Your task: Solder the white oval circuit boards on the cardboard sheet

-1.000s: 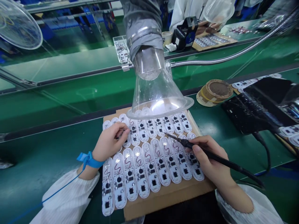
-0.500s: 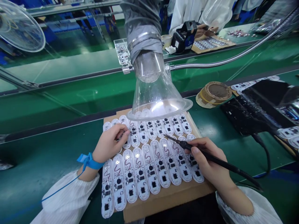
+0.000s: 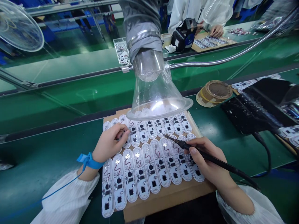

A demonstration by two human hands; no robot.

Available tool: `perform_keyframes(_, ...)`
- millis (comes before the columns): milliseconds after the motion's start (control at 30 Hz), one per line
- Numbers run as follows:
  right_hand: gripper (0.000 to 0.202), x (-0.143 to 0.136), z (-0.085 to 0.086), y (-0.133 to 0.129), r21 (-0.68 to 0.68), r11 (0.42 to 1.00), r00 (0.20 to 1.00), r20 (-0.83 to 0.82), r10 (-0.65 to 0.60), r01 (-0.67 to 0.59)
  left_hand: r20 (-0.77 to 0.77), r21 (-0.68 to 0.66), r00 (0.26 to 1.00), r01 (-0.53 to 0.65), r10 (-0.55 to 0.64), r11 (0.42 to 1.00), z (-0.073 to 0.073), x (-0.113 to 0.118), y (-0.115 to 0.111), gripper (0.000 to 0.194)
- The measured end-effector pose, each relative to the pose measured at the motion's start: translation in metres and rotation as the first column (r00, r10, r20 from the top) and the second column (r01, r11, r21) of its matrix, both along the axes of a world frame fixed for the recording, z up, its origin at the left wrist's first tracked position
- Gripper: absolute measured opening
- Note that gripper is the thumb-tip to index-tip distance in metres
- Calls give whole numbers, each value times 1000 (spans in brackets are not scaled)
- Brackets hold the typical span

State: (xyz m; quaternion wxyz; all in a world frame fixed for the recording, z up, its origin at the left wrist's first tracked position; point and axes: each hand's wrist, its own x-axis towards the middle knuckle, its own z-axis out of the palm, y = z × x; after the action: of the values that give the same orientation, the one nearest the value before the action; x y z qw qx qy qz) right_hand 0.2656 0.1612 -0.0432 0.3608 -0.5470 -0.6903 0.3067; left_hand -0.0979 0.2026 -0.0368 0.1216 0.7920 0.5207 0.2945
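Two rows of white oval circuit boards lie on a cardboard sheet. My right hand is wrapped round a black soldering iron, whose tip points left at the upper row of boards. Over the left end of that row is my left hand, thumb and forefinger pinched on a thin wire that runs toward the iron's tip. A blue wrist strap with a cord circles my left wrist.
A clear funnel-shaped fume hood hangs over the boards' far edge. To the right are a round tape roll and a black box with a cable. Across the divider, a co-worker's hands are above other boards.
The iron's tip has shifted slightly left along the upper row. My left hand has hardly moved. Across the divider, the co-worker's hands have moved apart, one down onto the boards.
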Motion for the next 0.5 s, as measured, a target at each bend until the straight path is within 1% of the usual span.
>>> perform_keyframes(233, 11, 0, -1, -3, 11, 1000, 1000, -16, -22, 22, 2, -3, 1000, -4, 4, 1000, 0, 0, 0, 6)
perform_keyframes(300, 11, 0, 0, -2, 20, 1000, 1000, -6, -3, 3, 2, -9, 1000, -7, 7, 1000, 0, 0, 0, 6)
perform_keyframes(400, 10, -2, 3, 0, 50, 998, 998, 52, 34, -36, 5, -16, 1000, -8, 8, 1000, 0, 0, 0, 6)
perform_keyframes(500, 9, -3, 5, 1, 59, 998, 998, 56, 31, -35, 4, -24, 1000, -13, 14, 1000, 0, 0, 0, 6)
